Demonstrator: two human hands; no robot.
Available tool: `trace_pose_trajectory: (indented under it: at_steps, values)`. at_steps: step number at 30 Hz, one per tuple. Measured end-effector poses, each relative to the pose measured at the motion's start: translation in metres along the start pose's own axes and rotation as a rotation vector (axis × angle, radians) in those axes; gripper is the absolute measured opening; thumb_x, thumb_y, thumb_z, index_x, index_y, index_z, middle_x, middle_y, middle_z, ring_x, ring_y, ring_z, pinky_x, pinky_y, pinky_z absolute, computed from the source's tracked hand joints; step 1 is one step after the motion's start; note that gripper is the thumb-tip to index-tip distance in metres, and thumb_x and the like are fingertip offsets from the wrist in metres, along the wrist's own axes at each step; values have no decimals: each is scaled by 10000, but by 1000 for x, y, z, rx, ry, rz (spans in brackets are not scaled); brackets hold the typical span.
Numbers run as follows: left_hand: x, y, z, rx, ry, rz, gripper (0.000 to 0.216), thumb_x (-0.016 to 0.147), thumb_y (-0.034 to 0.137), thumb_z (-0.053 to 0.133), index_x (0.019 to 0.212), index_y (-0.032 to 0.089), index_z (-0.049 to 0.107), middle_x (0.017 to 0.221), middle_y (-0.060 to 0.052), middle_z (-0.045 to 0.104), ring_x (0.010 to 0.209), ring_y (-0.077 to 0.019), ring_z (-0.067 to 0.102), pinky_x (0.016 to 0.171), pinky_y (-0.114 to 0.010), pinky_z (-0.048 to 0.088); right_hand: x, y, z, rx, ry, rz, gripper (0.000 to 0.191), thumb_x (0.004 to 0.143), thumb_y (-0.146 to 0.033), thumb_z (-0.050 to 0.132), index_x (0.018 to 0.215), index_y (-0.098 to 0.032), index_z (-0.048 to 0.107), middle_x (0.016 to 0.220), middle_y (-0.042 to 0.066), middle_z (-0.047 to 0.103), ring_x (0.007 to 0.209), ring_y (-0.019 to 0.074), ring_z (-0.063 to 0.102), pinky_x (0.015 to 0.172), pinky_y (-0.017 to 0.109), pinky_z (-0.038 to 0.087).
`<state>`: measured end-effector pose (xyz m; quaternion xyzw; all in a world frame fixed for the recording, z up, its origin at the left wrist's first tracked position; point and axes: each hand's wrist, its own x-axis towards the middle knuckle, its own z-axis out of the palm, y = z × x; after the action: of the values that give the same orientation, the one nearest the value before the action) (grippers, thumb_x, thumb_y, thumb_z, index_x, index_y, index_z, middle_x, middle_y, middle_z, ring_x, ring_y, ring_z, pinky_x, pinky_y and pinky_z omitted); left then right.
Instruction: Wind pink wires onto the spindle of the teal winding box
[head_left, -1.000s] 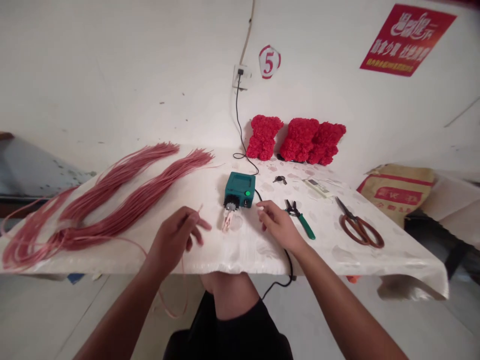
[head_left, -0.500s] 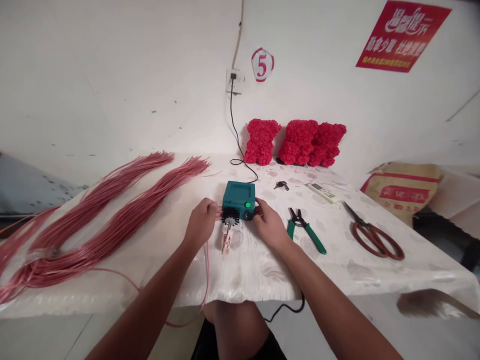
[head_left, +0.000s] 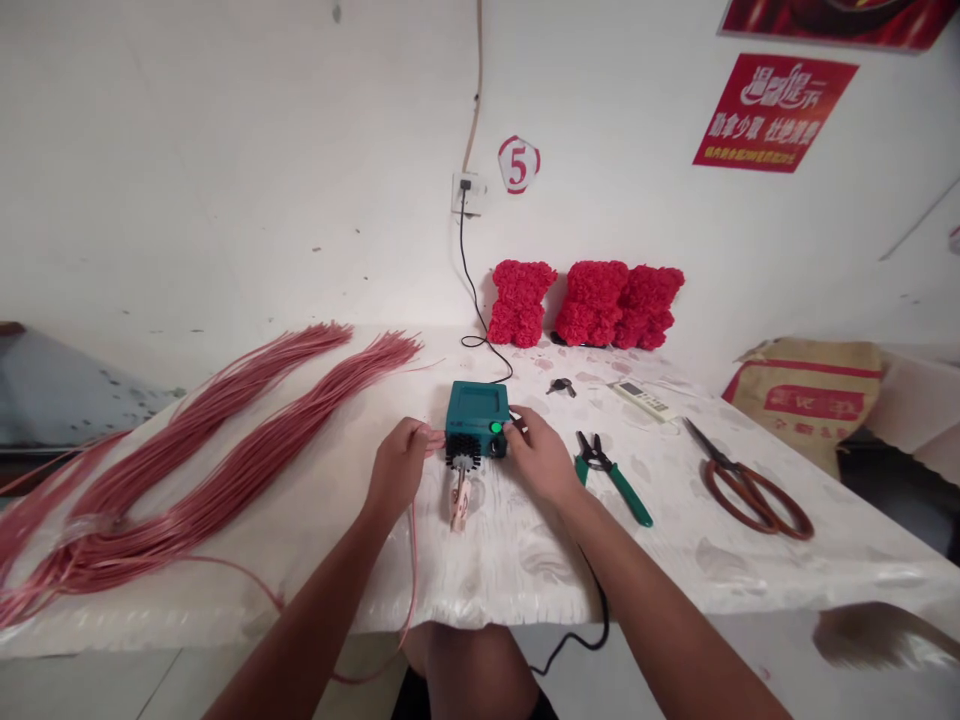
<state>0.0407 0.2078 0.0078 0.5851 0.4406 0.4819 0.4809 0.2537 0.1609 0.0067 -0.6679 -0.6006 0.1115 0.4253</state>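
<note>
Head view: a teal box-shaped machine sits near the middle of the tabletop, with a bristly black toothed wheel on its front and a pale pink clip on a thin metal shaft. At its left side, the left hand is curled in, its fingers apparently pinching a pink strand, which hangs over the front edge. The right hand touches the machine's right front corner, its thumb by the glossy green button; whether it grips or merely rests there I cannot tell. Good handling here likely means a light, even pinch, slack in the strand, fingertips clear of the teeth and the hard plastic casing kept steady. Further left lie two long, smooth, rope-like bundles, their tips loosely fanned. To the right are green-handled pliers, standing open in a V, slim dark-bladed scissors with rounded brown loops, a flat pale remote and small keys. Behind, knobbly, ruffled red figures stand against the wall.
</note>
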Motion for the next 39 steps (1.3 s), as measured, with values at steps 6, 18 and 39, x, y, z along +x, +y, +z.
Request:
trace_pose_trajectory:
  at_steps: [6, 18, 39]
  values:
    - [-3, -8, -6, -115, -35, -80, 241, 978, 376, 601, 923, 141, 610, 566, 82, 519, 398, -60, 454, 398, -176, 366, 4, 2, 9, 60, 33, -116, 455, 1008, -432, 385, 1326, -202, 617, 1212, 91, 703, 1102, 245, 655, 985, 391, 493]
    - [9, 5, -27, -152, -314, -172, 212, 997, 314, 596, 898, 126, 597, 572, 106, 379, 389, -16, 240, 347, -143, 181, 3, 14, 12, 121, -30, -140, 445, 1028, -442, 388, 1360, -236, 602, 1298, 68, 686, 1181, 255, 645, 1019, 415, 495]
    - [8, -18, -33, -95, -413, -60, 353, 995, 406, 580, 757, 158, 500, 563, 114, 267, 411, -29, 192, 369, -170, 150, 3, 16, 11, 123, -55, -133, 482, 1014, -472, 378, 1374, -232, 590, 1260, 75, 699, 1139, 276, 658, 986, 427, 498]
